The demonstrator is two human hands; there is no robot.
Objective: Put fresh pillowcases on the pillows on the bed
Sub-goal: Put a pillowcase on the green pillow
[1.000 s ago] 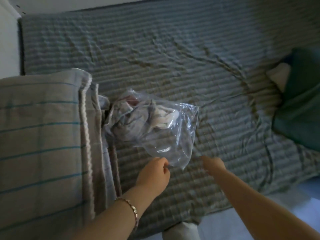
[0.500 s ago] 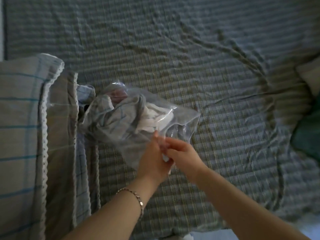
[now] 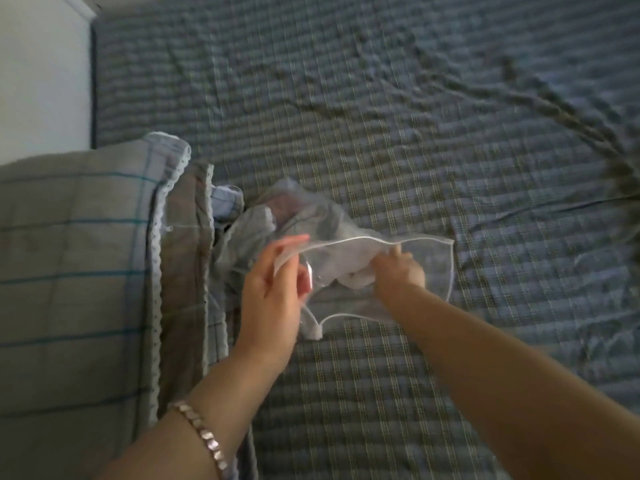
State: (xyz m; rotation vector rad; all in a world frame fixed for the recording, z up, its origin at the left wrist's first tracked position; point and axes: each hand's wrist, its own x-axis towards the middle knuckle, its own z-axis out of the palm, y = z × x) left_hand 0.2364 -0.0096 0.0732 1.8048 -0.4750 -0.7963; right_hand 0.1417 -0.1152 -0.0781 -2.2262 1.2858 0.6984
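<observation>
A clear plastic bag (image 3: 429, 268) with folded striped fabric (image 3: 256, 233) inside lies on the checked bed sheet (image 3: 381, 133). My left hand (image 3: 273, 296) pinches the near-left edge of the bag's mouth and lifts it. My right hand (image 3: 398, 271) reaches inside the mouth, fingers curled on the pale cloth there. A striped pillow with a white lace edge (image 3: 76, 271) lies at the left, with a second one (image 3: 188, 271) tucked beside it. The frame is blurred by motion.
A white wall (image 3: 41, 71) borders the bed at the far left. The sheet is rumpled, with long creases (image 3: 554, 98) running toward the right.
The bag's mouth has been pulled open. My right hand went from beside the bag into its mouth, while my left hand kept its hold on the bag's edge.
</observation>
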